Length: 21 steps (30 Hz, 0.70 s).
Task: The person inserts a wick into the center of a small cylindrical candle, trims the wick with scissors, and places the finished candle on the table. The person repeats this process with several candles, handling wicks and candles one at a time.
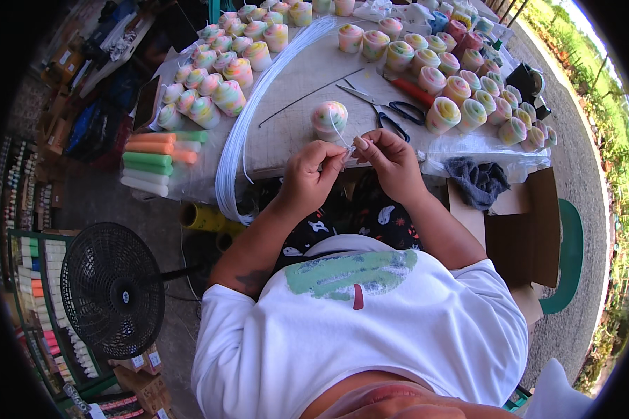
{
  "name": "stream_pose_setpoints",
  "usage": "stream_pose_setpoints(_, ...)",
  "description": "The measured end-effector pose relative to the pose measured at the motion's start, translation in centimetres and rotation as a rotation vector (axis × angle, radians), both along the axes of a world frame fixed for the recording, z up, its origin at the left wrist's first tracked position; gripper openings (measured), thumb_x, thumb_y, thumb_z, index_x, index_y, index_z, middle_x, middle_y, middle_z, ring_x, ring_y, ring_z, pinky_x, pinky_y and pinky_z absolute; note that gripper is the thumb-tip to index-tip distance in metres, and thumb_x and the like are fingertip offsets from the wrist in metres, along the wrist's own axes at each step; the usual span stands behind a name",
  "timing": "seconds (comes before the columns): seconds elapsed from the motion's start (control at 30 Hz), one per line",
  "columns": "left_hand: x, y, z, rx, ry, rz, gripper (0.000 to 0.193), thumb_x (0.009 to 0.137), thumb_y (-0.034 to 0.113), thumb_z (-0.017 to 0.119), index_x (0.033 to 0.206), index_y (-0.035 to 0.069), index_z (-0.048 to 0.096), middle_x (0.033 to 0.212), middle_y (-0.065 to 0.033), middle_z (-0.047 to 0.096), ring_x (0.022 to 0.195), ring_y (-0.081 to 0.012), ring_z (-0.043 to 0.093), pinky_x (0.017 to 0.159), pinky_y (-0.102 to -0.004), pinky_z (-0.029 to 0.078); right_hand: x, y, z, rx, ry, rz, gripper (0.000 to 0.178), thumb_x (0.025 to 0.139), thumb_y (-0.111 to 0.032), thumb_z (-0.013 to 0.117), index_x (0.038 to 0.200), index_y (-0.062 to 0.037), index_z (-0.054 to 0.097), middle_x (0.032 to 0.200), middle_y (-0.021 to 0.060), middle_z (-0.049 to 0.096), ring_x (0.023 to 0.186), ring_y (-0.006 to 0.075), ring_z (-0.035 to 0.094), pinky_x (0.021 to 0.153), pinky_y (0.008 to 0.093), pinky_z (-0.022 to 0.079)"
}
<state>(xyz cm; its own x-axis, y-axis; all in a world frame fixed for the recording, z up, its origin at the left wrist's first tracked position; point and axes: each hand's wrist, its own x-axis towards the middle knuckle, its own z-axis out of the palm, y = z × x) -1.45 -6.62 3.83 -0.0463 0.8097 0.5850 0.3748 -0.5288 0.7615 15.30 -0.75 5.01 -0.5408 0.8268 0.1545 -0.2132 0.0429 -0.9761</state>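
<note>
Both my hands meet over the table's near edge, fingertips pinched together around a thin white wick (334, 127). My left hand (310, 173) is closed on it from one side and my right hand (390, 162) from the other; the exact spot between the fingertips is small and partly hidden. Just beyond them stands a pastel swirled candle (328, 117) in a cup, and the wick appears to run up across its top. A long bundle of white wicks (257, 110) curves along the left. Scissors (375, 106) with dark handles lie slightly spread, right of the candle.
A thin dark rod (307, 98) lies beyond the candle. Rows of swirled candles (230, 96) stand at left and more cup candles (458, 89) at right. Coloured candle sticks (150, 164) lie front left. A dark cloth (476, 181), cardboard box (528, 234) and fan (113, 290) surround me.
</note>
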Motion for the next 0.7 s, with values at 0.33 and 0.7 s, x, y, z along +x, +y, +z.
stream_pose_setpoints(0.33,1.0,-0.6,0.9,0.246,0.308,0.115,0.013,0.080,0.002,0.066,0.090,0.003,0.058,0.073,-0.0111,0.059,0.065,-0.0290,0.060,0.058,-0.0367,0.048,0.9,-0.8,-0.6,-0.223,0.077,0.098,0.025,0.091,-0.015,0.061,0.110,0.0017,0.063,0.092,0.0031,0.065,0.080,0.0074,0.058,0.073,0.0216,0.048)
stream_pose_setpoints(0.7,-1.3,-0.1,1.3,0.057,0.280,0.121,0.040,0.075,0.010,0.075,0.109,0.002,0.054,0.097,-0.0134,0.060,0.086,-0.0282,0.062,0.073,-0.0365,0.049,2.7,-0.9,-1.3,-0.107,0.090,-0.031,0.019,0.090,-0.012,0.062,0.103,0.0007,0.065,0.087,0.0031,0.066,0.080,0.0083,0.060,0.073,0.0210,0.048)
